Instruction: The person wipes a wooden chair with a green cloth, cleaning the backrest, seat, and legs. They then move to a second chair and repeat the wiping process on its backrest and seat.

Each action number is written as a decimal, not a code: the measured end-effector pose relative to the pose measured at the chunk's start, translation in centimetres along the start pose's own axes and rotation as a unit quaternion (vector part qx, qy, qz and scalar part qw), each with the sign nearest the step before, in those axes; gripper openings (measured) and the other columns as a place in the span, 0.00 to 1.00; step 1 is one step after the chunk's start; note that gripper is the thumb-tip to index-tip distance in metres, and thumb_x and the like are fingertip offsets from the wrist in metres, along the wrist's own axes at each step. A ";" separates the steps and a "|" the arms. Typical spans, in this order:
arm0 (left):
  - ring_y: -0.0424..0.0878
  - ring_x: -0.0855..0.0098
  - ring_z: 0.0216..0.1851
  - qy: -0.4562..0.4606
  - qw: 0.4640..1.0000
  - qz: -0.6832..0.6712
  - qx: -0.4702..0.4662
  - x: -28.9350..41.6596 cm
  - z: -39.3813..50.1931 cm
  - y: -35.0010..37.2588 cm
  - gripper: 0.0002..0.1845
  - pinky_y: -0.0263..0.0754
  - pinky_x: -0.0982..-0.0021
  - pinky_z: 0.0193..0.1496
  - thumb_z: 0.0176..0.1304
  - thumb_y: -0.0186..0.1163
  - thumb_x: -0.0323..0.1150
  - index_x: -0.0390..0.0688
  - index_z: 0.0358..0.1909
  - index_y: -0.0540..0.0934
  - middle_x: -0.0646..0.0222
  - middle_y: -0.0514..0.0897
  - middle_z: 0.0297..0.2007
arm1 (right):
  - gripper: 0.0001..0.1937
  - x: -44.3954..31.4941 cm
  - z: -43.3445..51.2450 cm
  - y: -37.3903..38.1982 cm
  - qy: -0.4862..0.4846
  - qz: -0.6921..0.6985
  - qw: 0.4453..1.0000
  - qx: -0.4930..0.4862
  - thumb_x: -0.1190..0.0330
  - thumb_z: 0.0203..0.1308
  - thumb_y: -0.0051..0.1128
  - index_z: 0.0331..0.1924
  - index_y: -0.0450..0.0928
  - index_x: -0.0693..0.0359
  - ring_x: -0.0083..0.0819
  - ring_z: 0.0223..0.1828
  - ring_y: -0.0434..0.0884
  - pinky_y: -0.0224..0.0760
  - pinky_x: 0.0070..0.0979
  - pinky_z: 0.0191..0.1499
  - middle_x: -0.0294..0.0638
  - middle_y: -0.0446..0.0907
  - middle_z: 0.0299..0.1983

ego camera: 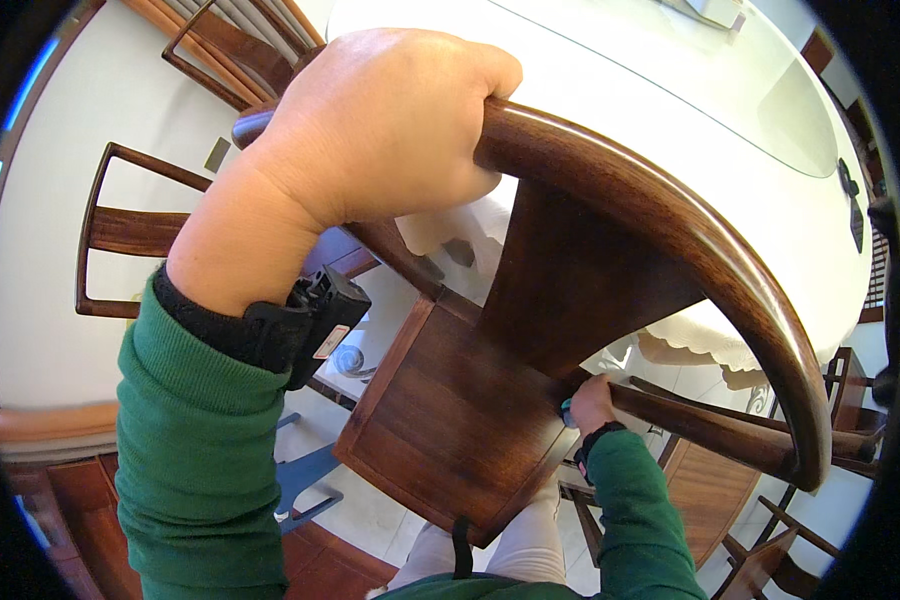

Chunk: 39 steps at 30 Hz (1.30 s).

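A dark wooden chair with a curved top rail (645, 172), a broad back splat (577, 277) and a flat seat (450, 397) fills the middle, right in front of my legs. My left hand (397, 120) is closed around the top rail near its left end. Lower down, my right hand (594, 405) is at the rear of the seat, by the foot of the splat; its fingers are partly hidden, and a small teal thing (568, 413) shows beside them. A black strap with a black device (326, 319) is around my left wrist.
Beyond the chair stands a round table (765, 202) with a pale cloth and a glass top. Other wooden chairs stand at left (139, 231) and lower right (765, 562). A blue plastic piece (307, 480), perhaps a stool, lies left of the seat. A pale wall is at far left.
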<state>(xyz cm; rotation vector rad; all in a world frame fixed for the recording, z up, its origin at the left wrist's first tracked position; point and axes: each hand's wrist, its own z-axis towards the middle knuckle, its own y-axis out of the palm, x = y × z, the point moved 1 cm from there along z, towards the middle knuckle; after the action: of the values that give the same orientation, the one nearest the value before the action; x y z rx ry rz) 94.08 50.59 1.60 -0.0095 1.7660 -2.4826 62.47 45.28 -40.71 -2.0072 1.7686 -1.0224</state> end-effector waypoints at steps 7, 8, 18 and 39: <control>0.77 0.51 0.29 -0.017 1.000 -0.008 0.001 -0.1 -0.1 0.2 0.14 0.72 0.60 0.31 0.37 0.68 0.33 0.42 0.25 0.73 0.57 0.76 0.23 | 0.11 -3.4 -8.5 4.7 -0.105 0.297 0.944 -0.099 0.66 0.55 0.51 0.36 0.84 0.59 0.40 0.46 0.83 0.70 0.47 0.54 0.47 0.84 0.38; 0.77 0.51 0.29 -0.022 1.000 -0.012 -0.006 -0.1 -0.1 0.3 0.15 0.72 0.60 0.32 0.37 0.68 0.33 0.42 0.25 0.73 0.57 0.76 0.24 | 0.12 -4.0 -9.6 4.7 -0.104 0.331 0.935 -0.067 0.64 0.55 0.52 0.39 0.83 0.58 0.43 0.43 0.83 0.74 0.44 0.48 0.46 0.84 0.38; 0.70 0.53 0.58 -0.061 0.998 0.004 0.033 2.1 -1.4 0.0 0.36 0.63 0.56 0.63 0.41 0.69 0.31 0.42 0.57 0.69 0.55 0.74 0.54 | 0.17 -1.4 -15.4 -8.8 0.002 0.586 0.766 0.263 0.60 0.50 0.65 0.37 0.80 0.67 0.50 0.47 0.76 0.71 0.40 0.52 0.51 0.77 0.41; 0.77 0.70 0.50 -0.434 0.362 -0.791 0.234 18.4 -17.0 4.6 0.18 0.75 0.67 0.51 0.66 0.57 0.29 0.45 0.57 0.68 0.68 0.77 0.49 | 0.27 10.3 -26.9 -28.4 -0.183 0.384 0.705 0.567 0.66 0.42 0.70 0.50 0.75 0.66 0.52 0.61 0.70 0.65 0.41 0.63 0.55 0.73 0.56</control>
<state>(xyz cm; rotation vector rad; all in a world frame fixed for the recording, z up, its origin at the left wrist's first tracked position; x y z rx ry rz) 75.08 63.63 -9.30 -3.3801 -0.0157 -1.9656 66.05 48.04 -0.50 -0.5271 1.0359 -0.9131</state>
